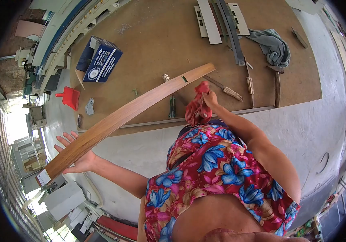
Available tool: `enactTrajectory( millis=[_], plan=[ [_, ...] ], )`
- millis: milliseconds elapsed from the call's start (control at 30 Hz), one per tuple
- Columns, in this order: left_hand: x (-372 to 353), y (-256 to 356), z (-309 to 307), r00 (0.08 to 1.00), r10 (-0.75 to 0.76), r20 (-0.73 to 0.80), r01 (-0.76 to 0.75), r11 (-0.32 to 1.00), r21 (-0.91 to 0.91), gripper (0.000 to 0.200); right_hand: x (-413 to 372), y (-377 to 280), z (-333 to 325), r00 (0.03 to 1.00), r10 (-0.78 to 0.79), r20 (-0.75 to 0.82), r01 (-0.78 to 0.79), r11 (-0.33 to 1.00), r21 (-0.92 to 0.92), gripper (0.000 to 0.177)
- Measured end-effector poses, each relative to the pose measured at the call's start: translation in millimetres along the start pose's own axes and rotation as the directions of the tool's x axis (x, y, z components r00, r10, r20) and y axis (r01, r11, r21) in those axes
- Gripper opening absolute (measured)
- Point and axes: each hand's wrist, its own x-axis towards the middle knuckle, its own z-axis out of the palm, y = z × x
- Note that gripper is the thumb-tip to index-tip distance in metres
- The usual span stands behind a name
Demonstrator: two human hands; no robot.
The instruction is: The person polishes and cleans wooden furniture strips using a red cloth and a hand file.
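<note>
A long, slightly curved wooden board with a small dark slot near its far end slants across the front of the table. My left hand is under its near end, supporting it, with the fingers extended past one edge. A white label is on that end. In my right hand is a bunched red cloth, gripped close to the board's far half. A knife-like tool with a wrapped handle lies just beyond that hand. Near the board's middle, a dark green tool lies at the table edge.
The brown table bears a blue box, several long strips, a grey cloth and a hammer. A red dustpan and crumpled pale cloth are at left. A machine stands behind.
</note>
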Motion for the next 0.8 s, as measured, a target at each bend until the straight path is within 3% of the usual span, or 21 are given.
enactTrajectory(
  millis=[67,133,167,200,233,267,367,433,533,633,733,800],
  plan=[
    [4,-2,-10,1.0,-0.02,0.012,0.021,0.999,-0.035,0.094,17,26,22,0.91,-0.228,-0.347,0.082,0.918,-0.388,0.049],
    [8,-5,-24,0.999,-0.041,0.031,0.043,0.996,-0.083,0.094,14,13,19,0.817,-0.383,-0.432,0.205,0.892,-0.403,0.053],
    [12,-7,-36,0.99,-0.068,0.126,0.093,0.975,-0.202,0.094,13,6,19,0.758,-0.453,-0.469,0.262,0.87,-0.418,0.054],
    [17,-9,-52,0.972,-0.084,0.22,0.153,0.937,-0.315,0.094,8,-10,16,0.926,-0.203,-0.319,0.225,0.974,0.033,0.054],
    [20,-12,-61,0.946,-0.087,0.313,0.22,0.882,-0.418,0.093,3,-31,14,0.999,-0.025,-0.047,0.044,0.891,0.452,0.054],
    [21,-14,-63,0.944,-0.089,0.317,0.223,0.88,-0.419,0.094,-1,-49,14,0.961,0.033,0.274,-0.231,0.64,0.733,0.054],
    [24,-19,-71,0.932,-0.091,0.35,0.251,0.86,-0.444,0.094,-5,-86,28,0.821,-0.038,0.569,-0.539,0.275,0.796,0.045],
    [27,-23,-78,0.913,-0.098,0.395,0.298,0.822,-0.485,0.095,7,-96,43,0.838,-0.007,0.546,-0.528,0.25,0.812,0.036],
    [26,-29,-77,0.992,-0.122,0.017,0.124,0.98,-0.155,0.095,9,-97,64,0.837,-0.007,0.547,-0.537,0.183,0.823,0.027],
    [36,-43,-121,0.985,-0.171,-0.004,0.166,0.961,-0.221,0.094,-2,-99,74,0.848,-0.026,0.529,-0.518,0.17,0.838,0.026],
    [43,-52,-166,0.946,-0.279,-0.166,0.209,0.915,-0.345,0.092,-22,-114,78,0.862,0.006,0.507,-0.497,0.211,0.842,0.027],
    [50,-62,-204,0.844,-0.343,-0.411,0.178,0.904,-0.389,0.081,-35,-129,76,0.861,0.032,0.508,-0.503,0.21,0.839,0.027]
  ],
)
